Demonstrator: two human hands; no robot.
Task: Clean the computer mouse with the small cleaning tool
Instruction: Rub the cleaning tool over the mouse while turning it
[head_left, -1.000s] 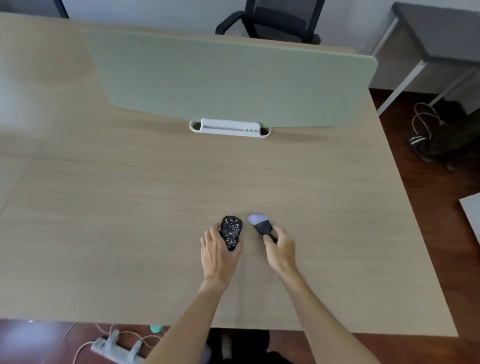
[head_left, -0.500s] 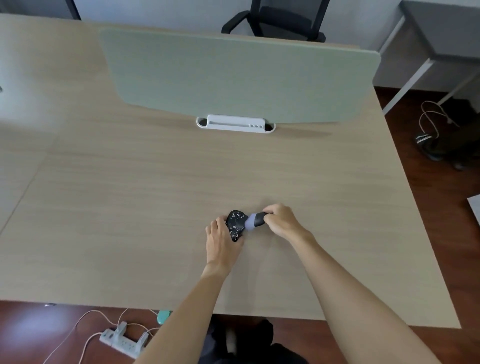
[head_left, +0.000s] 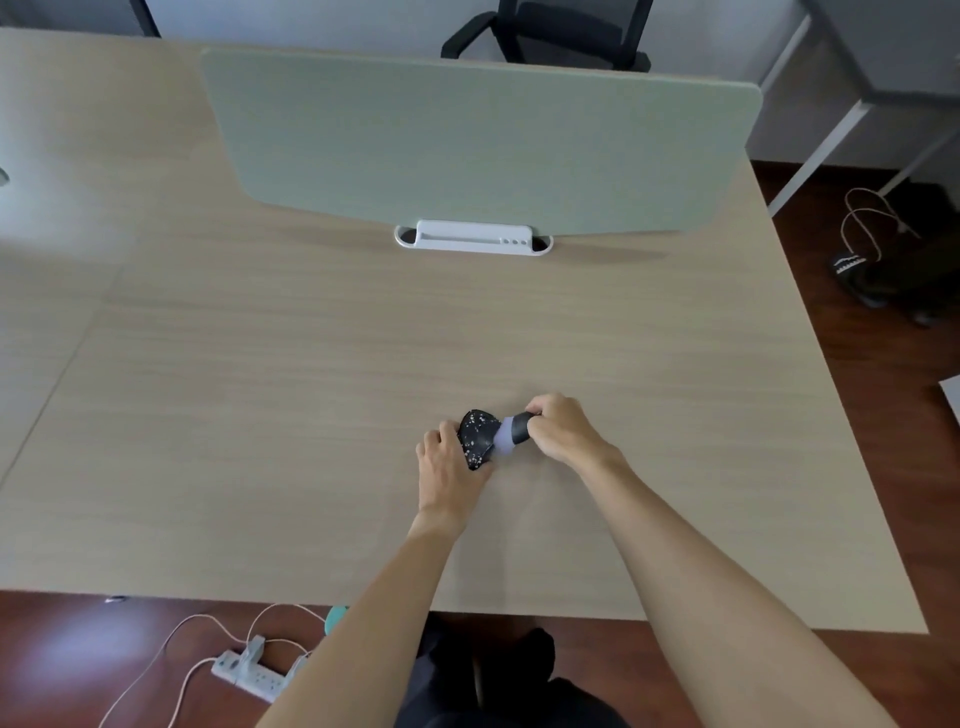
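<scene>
Near the bench's (head_left: 260, 415) front edge, the left hand (head_left: 449, 475) grips the speckled computer mouse (head_left: 477, 436) from its left side. The right hand (head_left: 563, 428), wrapped round the small cleaning tool (head_left: 511, 435), has swung its pale brush head from beside the mouse onto its right flank; brushing has evidently begun.

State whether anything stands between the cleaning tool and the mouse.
Nothing visible does. The right hand holds the cleaning tool with its pale tip against the speckled mouse, which the left hand steadies.
</scene>
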